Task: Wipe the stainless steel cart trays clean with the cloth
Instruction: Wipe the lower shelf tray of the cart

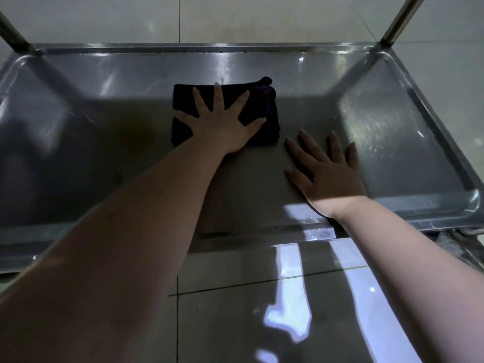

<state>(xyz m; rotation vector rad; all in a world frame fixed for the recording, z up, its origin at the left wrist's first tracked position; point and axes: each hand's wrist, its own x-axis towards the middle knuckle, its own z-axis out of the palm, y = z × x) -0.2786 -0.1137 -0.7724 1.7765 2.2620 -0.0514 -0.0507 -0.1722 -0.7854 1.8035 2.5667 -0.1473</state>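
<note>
Pressing flat with fingers splayed wide, the left hand point(225, 124) lies palm-down on top of the cloth point(264, 100), gripping nothing, only bearing down on it. The cloth is dark, folded into a rough rectangle, and shows around the hand at 9, 12 and 3 o'clock, with a bunched corner sticking out at about 1 o'clock. The right hand point(327, 174) is likewise spread and released, flat on the bare steel at about 4 o'clock from the cloth, its fingertips near the cloth's lower right corner but apart from it. Both rest on the stainless steel tray point(104, 153), a shallow pan with a raised lip on all sides and rounded corners. The cloth sits a little past the tray's middle, toward the far lip at 12 o'clock. Open steel runs wide to 9 o'clock and to 3 o'clock, with nothing lying on either stretch; a narrower band separates the cloth from the far lip. The near lip crosses under both forearms at 6 o'clock. Two upright cart posts rise from the far corners, the left post point(13, 35) at about 10 o'clock and the right post point(400, 19) at about 2 o'clock. Pale tiled floor point(235, 310) shows beyond the far lip and below the near one.
</note>
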